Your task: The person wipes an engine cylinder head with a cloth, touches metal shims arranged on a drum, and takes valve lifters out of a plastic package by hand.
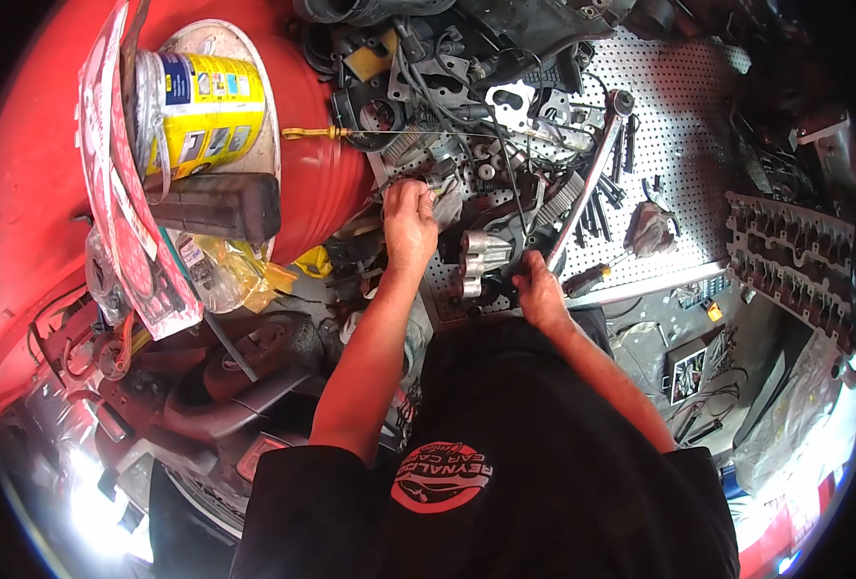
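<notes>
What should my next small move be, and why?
Perhaps steady the silvery metal casting with the right hand: that hand is close beside it, while the left hand is farther off, near the left edge of the perforated bench.

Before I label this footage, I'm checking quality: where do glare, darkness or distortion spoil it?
Head view: glare whitens the lower left; black fills the corners; shadow swallows much of the upper right; fisheye bending grows toward the rim; left hand and right hand look fairly clear.
</notes>
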The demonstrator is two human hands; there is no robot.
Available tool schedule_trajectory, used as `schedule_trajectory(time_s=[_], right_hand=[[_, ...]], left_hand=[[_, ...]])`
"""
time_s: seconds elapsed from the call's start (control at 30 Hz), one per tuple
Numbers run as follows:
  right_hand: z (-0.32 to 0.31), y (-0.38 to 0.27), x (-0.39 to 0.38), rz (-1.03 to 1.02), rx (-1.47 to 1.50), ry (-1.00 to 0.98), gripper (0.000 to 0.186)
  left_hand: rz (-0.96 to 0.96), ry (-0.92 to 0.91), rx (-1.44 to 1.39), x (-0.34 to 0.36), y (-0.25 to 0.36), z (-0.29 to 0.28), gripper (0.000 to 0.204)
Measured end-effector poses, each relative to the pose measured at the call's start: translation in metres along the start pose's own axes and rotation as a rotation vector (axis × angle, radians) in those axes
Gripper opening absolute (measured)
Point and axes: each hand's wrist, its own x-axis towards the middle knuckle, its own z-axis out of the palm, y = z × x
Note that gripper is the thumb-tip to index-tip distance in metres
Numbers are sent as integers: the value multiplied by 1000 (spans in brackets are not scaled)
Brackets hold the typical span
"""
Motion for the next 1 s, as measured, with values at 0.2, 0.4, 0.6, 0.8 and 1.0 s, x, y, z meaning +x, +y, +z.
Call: schedule_trajectory(time_s=[0.2,0.4,0.6,0.8,1.0], right_hand=[[5,2,-16,-246,-21,229,43],[-21,-43,-62,-31,527,-88,41],[-6,-118,-99,-27,1072,-428,40],[34,-106,-118,-127,1423,-576,40],[57,-112,-138,-184,1501,-555,45]], left_hand=[[-96,263,-341,-24,29,-37,14],[191,133,-209,-72,77,-106,17],[499,-71,-102,-110,106,-145,19],[380,-74,-203,-137,99,-163,39],[513,11,-104,-153,92,-177,41]])
